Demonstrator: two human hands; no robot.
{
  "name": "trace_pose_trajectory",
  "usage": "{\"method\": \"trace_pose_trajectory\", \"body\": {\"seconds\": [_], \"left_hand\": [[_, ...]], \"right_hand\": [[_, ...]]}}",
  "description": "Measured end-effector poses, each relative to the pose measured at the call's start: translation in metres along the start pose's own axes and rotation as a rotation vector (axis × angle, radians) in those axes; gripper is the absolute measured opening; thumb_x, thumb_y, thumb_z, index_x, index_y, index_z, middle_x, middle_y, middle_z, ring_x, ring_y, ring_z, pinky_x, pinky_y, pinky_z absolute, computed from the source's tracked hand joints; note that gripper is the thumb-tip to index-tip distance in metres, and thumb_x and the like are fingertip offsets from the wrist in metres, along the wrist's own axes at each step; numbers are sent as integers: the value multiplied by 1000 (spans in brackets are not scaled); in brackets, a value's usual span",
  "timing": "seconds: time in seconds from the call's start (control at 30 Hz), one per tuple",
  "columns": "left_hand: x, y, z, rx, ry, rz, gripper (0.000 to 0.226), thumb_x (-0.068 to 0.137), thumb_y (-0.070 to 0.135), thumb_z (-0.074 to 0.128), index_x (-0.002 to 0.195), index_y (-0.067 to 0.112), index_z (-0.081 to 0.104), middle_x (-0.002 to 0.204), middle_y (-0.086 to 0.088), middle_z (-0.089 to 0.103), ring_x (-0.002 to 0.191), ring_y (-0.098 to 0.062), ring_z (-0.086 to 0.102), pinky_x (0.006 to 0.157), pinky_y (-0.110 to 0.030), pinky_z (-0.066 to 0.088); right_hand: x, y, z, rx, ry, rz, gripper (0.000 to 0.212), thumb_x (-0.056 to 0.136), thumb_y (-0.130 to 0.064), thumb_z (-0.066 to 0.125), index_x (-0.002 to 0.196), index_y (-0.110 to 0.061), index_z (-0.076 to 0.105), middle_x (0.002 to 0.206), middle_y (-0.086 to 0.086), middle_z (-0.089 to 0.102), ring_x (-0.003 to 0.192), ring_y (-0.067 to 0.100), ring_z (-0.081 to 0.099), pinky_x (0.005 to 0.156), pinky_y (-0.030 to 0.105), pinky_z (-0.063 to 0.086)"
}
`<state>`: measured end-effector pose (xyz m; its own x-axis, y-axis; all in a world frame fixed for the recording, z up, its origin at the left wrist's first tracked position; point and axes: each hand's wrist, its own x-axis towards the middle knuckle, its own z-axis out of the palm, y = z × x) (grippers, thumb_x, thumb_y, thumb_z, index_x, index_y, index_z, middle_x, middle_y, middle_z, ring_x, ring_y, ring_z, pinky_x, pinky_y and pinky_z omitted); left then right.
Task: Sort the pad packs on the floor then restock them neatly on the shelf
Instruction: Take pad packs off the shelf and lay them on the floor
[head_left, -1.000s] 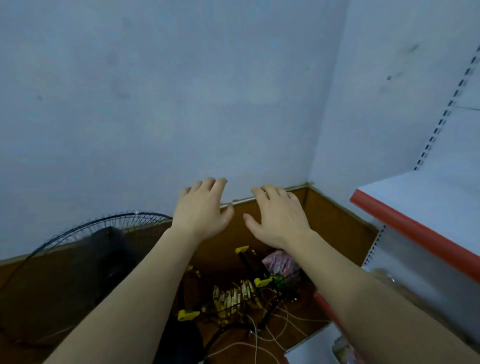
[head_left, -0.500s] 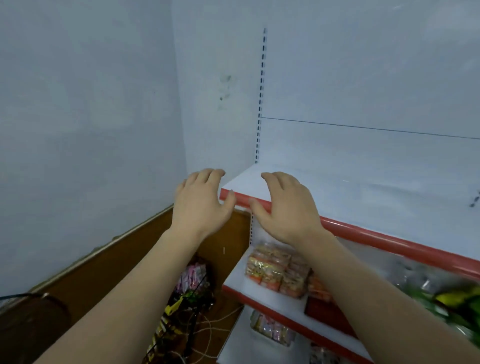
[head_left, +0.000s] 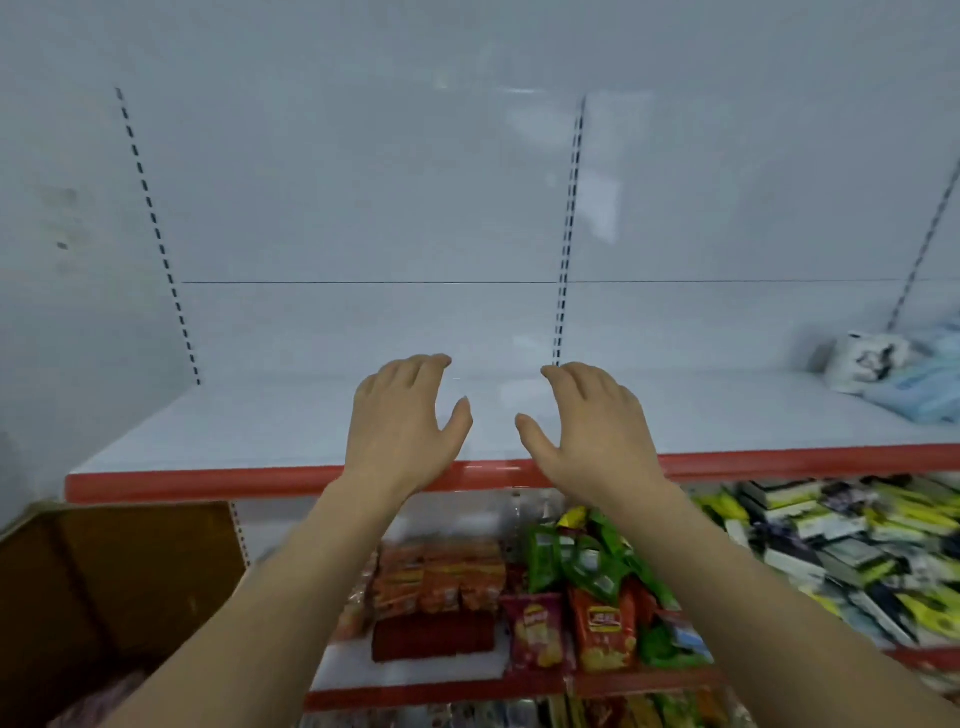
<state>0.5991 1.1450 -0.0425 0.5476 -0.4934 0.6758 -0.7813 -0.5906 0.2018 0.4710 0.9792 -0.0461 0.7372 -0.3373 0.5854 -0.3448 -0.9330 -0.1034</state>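
Closest to the camera, both forearms reach up from the bottom corners with nothing in either hand. The left hand (head_left: 402, 421) has its fingers relaxed and a bit spread, thumb out to the side. The right hand (head_left: 587, 423) looks the same, fingers loosely apart and thumb pointing in toward the left one. Both are held palm-down over the front of the shelf (head_left: 249, 431), just past its red edge strip (head_left: 208, 483); can't tell if they actually touch the surface.

Below that, the lower shelf (head_left: 415, 670) is packed: orange snack packs (head_left: 436, 577) on the left, green and red chip bags (head_left: 587, 597) in the middle, and a blurry pile of yellow and dark boxes (head_left: 841, 545) to the right. A brown panel (head_left: 114, 582) sits low on the left.

Further back, the only packs I can see on the white shelf are a pale blue and white bunch of soft packs (head_left: 904, 376) far right against the back panel (head_left: 363, 208); too blurry to say they're pads for sure.
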Motion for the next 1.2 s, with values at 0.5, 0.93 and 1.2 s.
{"method": "trace_pose_trajectory", "body": {"seconds": [0.5, 0.93, 1.2], "left_hand": [[55, 203, 119, -357, -117, 390, 58, 91, 47, 46, 140, 16, 53, 138, -4, 57, 130, -24, 48, 107, -43, 37], [80, 316, 179, -491, -213, 594, 61, 88, 49, 46, 139, 16, 52, 138, -6, 57, 128, -28, 49, 104, -45, 42], [91, 433, 218, -536, -259, 682, 64, 88, 52, 42, 142, 19, 48, 142, -5, 53, 131, -27, 45, 107, -45, 39]], "right_hand": [[-73, 193, -68, -256, 100, 419, 70, 90, -60, 39, 140, -13, 52, 140, 11, 55, 131, 31, 48, 103, 50, 44], [-111, 270, -99, -452, 102, 676, 66, 94, -60, 45, 146, -20, 43, 148, 4, 47, 139, 26, 39, 112, 48, 37], [-136, 368, -132, -483, 131, 754, 67, 92, -66, 37, 145, -25, 41, 148, -1, 47, 139, 22, 39, 113, 48, 37]]}}
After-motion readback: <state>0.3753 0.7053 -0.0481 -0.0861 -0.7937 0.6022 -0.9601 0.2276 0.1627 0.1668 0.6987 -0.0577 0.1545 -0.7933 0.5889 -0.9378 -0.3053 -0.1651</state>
